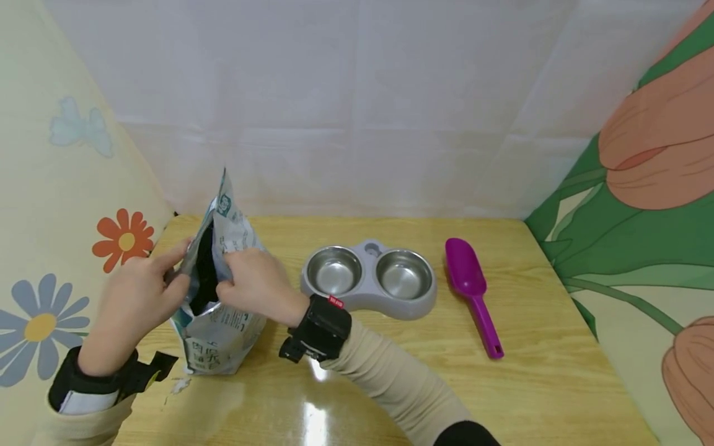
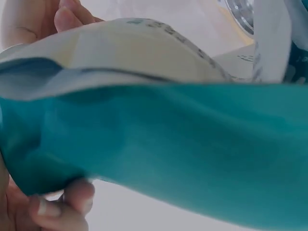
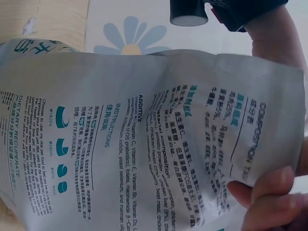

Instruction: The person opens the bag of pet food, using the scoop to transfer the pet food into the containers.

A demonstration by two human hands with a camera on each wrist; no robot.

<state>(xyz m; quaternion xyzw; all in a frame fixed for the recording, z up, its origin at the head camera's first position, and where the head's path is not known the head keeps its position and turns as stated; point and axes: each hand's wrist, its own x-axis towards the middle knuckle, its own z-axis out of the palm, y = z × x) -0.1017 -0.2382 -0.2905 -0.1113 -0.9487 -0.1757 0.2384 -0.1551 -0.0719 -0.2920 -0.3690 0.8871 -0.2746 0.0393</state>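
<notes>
1. A white and teal printed foil pouch [image 1: 220, 322] stands upright at about 9 o'clock on the pale wooden tabletop [image 1: 390, 384], its top pulled open to show a dark inside.
2. The left hand [image 1: 131, 303] pinches the near-left edge of the pouch mouth; in the left wrist view its fingertips [image 2: 72, 199] curl under the teal edge of the pouch [image 2: 183, 149].
3. The right hand [image 1: 256, 282] pinches the opposite edge of the mouth; in the right wrist view its fingers [image 3: 272, 197] press on the printed face of the pouch [image 3: 144, 139].
4. Just beside the pouch, at 3 o'clock from it, sits a grey double feeder with two shiny steel bowls [image 1: 369, 279], not touching the pouch.
5. A purple plastic scoop [image 1: 473, 291] lies at 3 o'clock from the feeder, near it but apart, handle pointing towards 5 o'clock.
6. The right forearm in a beige sleeve [image 1: 390, 378] crosses the tabletop in front of the feeder.
7. Flower-printed cloth panels [image 1: 61, 248] close in the left and right sides, with a white sheet [image 1: 357, 105] at 12 o'clock.
</notes>
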